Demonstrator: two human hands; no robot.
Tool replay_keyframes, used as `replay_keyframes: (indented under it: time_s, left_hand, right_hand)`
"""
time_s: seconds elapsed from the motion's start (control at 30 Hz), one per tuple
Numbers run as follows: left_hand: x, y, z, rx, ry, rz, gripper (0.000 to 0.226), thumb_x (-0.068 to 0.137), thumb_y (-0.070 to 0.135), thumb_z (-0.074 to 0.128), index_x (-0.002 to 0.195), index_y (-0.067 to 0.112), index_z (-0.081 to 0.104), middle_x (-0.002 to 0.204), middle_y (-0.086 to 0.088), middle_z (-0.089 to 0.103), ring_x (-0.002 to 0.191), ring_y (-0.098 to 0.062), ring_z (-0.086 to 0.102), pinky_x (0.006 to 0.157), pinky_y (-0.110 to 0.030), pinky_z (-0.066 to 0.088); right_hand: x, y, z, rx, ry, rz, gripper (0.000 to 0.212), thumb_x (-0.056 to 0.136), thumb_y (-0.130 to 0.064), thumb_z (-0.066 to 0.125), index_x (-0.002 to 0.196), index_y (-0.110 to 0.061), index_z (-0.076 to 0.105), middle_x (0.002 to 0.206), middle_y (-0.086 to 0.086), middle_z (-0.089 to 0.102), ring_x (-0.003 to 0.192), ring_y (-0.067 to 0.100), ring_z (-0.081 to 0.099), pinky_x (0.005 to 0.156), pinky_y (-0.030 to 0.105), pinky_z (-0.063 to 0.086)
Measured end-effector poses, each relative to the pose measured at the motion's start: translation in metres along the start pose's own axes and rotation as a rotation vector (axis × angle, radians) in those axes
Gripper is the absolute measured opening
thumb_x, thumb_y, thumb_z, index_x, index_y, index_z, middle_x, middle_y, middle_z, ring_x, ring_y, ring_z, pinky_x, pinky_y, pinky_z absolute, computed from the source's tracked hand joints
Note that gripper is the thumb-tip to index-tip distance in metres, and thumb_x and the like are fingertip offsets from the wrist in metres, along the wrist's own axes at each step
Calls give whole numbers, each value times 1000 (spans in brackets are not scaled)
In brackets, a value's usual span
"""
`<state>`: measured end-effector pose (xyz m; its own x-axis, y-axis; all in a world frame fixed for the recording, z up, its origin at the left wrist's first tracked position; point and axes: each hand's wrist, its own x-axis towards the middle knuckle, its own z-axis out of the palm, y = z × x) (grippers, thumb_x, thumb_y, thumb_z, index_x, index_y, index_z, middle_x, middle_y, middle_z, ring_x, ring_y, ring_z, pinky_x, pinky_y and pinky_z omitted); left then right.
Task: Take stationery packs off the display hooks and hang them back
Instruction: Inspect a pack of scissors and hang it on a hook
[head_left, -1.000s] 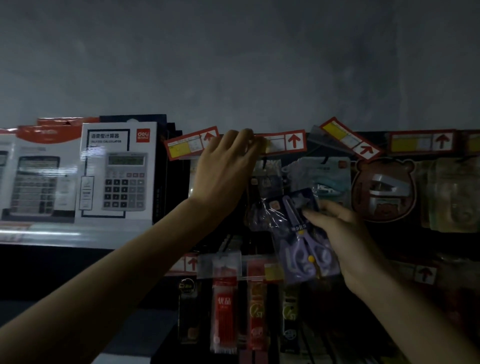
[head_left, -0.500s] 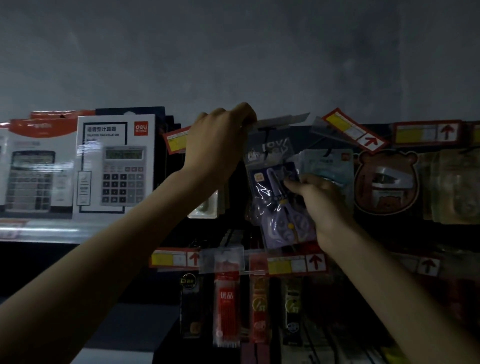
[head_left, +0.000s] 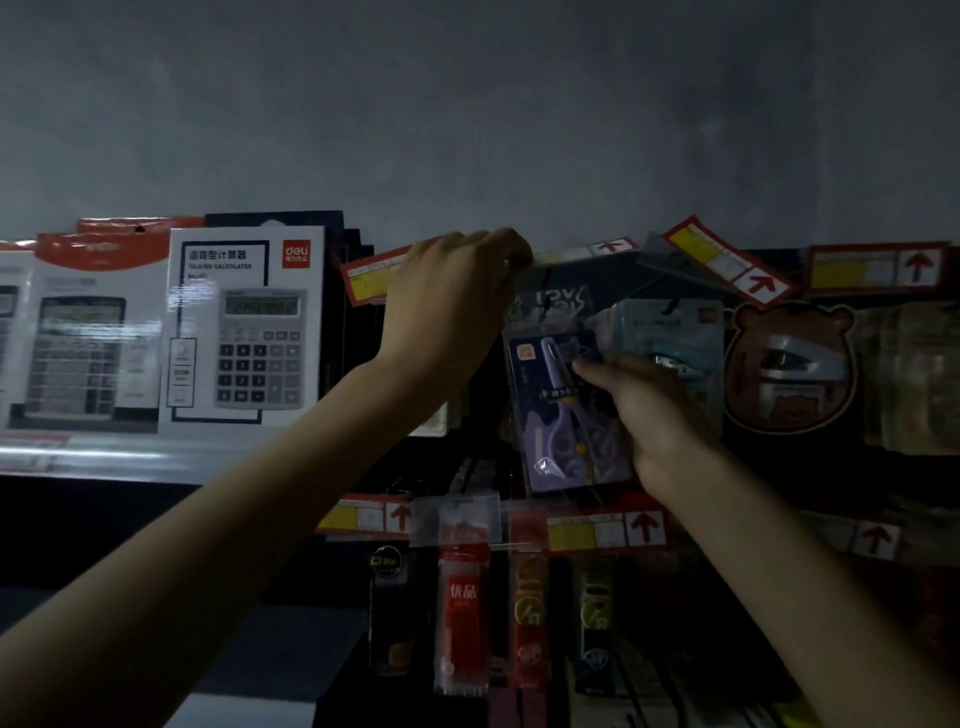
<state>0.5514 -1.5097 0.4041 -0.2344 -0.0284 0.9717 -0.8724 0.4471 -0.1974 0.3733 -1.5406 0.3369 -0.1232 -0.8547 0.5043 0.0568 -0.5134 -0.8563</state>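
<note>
A clear pack with purple scissors (head_left: 563, 415) is held up against the display's top row, gripped at its right side by my right hand (head_left: 649, 415). My left hand (head_left: 452, 306) reaches above it and pinches the left end of a price tag flap (head_left: 587, 253), which is tipped up to nearly flat. Behind the scissors pack hangs another clear pack (head_left: 550, 306). The hook itself is hidden in the dark behind my left hand and the packs.
Boxed calculators (head_left: 244, 327) stand on a shelf at the left. A pale blue stapler pack (head_left: 675, 338) and a bear-shaped pack (head_left: 789, 369) hang to the right. A lower row holds red refill packs (head_left: 464, 613) under red arrow tags (head_left: 605, 530).
My left hand went from resting on the price tag to pinching it and lifting it flat. My right hand raised the scissors pack from lower down to the top row.
</note>
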Motion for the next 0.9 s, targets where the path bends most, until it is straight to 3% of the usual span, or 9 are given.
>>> replay_keyframes:
  time_s: [0.13, 0.3, 0.37, 0.43, 0.57, 0.7, 0.8, 0.9]
  left_hand:
    - [-28, 4, 1, -11, 11, -53, 21, 100, 22, 63, 120, 23, 69, 113, 2, 72, 92, -16, 66, 78, -36, 54]
    - [-84, 22, 11, -143, -160, -212, 34, 101, 39, 54, 133, 29, 59, 119, 6, 66, 91, -5, 61, 73, -15, 49]
    - [-99, 27, 16, -270, -223, -323, 48, 95, 50, 50, 141, 34, 51, 123, 7, 66, 95, -8, 66, 79, -26, 59]
    - [-109, 30, 20, -382, -275, -396, 60, 91, 55, 49, 148, 44, 39, 117, 9, 68, 94, -8, 69, 80, -37, 63]
    - [-117, 30, 28, -425, -370, -435, 68, 98, 47, 60, 156, 50, 24, 99, 12, 70, 85, -4, 68, 77, -39, 62]
    - [-122, 29, 35, -468, -424, -476, 70, 99, 46, 63, 156, 51, 23, 100, 9, 71, 86, -9, 69, 76, -44, 61]
    - [-123, 29, 39, -474, -463, -498, 66, 98, 45, 64, 152, 56, 25, 107, 5, 68, 81, -16, 68, 74, -46, 61]
    - [-124, 30, 42, -483, -505, -534, 65, 96, 45, 65, 148, 60, 28, 106, 1, 70, 78, -23, 69, 72, -48, 61]
  right_hand:
    - [-2, 3, -3, 9, -7, -17, 19, 98, -22, 67, 99, -5, 75, 97, 15, 78, 89, 34, 74, 76, 40, 57]
    - [-5, 6, -4, -57, -6, -28, 15, 98, -24, 66, 94, -12, 74, 96, 8, 78, 92, 24, 72, 76, 33, 53]
    - [-8, 6, -5, -56, -19, -26, 12, 99, -22, 65, 94, -15, 73, 95, 6, 77, 86, 20, 72, 71, 31, 53]
    - [-10, 8, -7, -94, -19, -49, 12, 100, -21, 63, 93, -16, 72, 94, 7, 77, 88, 23, 72, 74, 35, 55]
    - [-15, 19, -8, -270, -2, -208, 9, 101, -17, 61, 105, -23, 67, 98, 2, 74, 95, 33, 71, 80, 41, 56]
    - [-22, 26, -9, -357, 8, -271, 17, 104, -14, 57, 111, -29, 59, 98, -4, 71, 88, 27, 69, 72, 42, 56]
    - [-22, 29, -9, -388, 61, -288, 17, 102, -13, 61, 109, -29, 57, 91, -10, 68, 80, 12, 68, 63, 28, 51]
    - [-20, 32, -7, -456, 174, -346, 22, 98, -14, 67, 107, -28, 53, 88, -7, 71, 71, 9, 66, 57, 25, 45]
